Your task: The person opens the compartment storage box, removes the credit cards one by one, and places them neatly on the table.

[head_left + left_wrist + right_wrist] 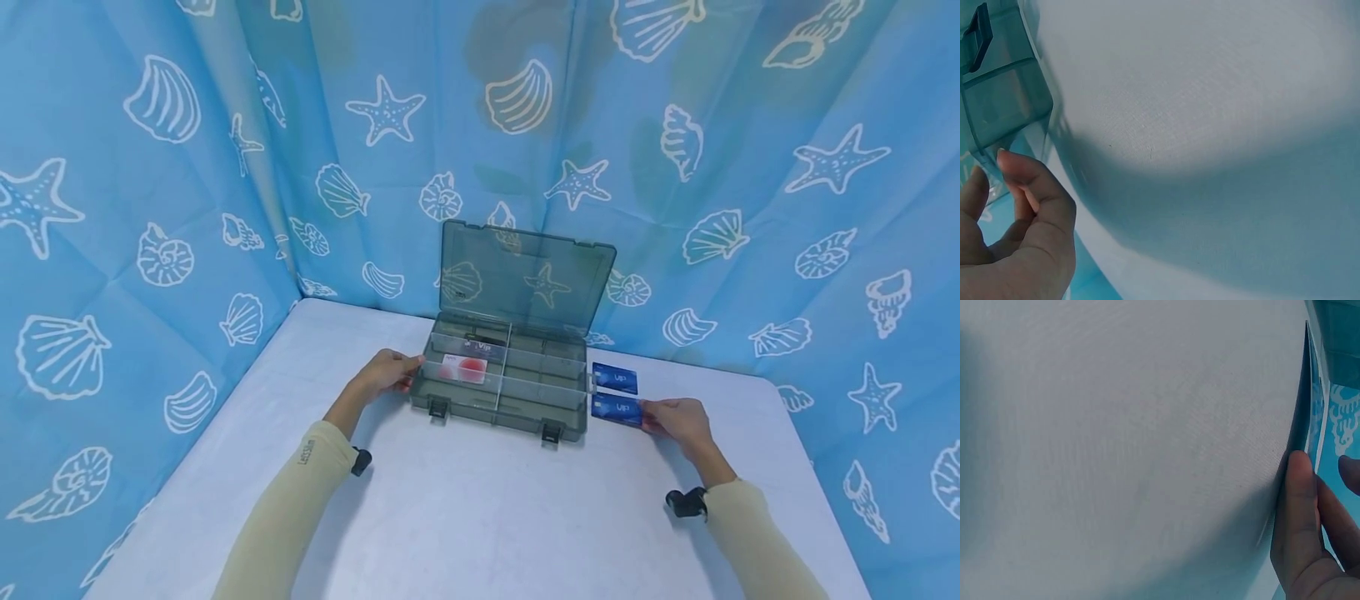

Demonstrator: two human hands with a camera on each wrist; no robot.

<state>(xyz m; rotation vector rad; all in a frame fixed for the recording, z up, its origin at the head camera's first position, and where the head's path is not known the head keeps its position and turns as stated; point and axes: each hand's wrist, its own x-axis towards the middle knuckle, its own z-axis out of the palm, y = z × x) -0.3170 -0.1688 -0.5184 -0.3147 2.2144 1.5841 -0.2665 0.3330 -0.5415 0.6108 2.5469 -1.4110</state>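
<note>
A smoky translucent compartment box point(532, 416) stands on the table with its lid point(525, 271) raised. At its left side is my left hand point(386, 372), the thumb at the rim and the fingers against the outer wall; the left wrist view shows thumb and finger point(1032, 172) at the box corner. My right hand point(681, 419) pinches the right end of a blue VIP card point(617, 409) just right of the box. Seen edge-on in the right wrist view, that card point(1302, 409) slants up from the fingers. Another blue VIP card point(615, 378) lies behind it.
Inside the box's left half, a white and red card point(463, 368) lies in the middle row and a dark VIP card point(484, 347) in the back row. Clear dividers split the box. A blue shell-print curtain point(465, 117) hangs behind the white table point(480, 517).
</note>
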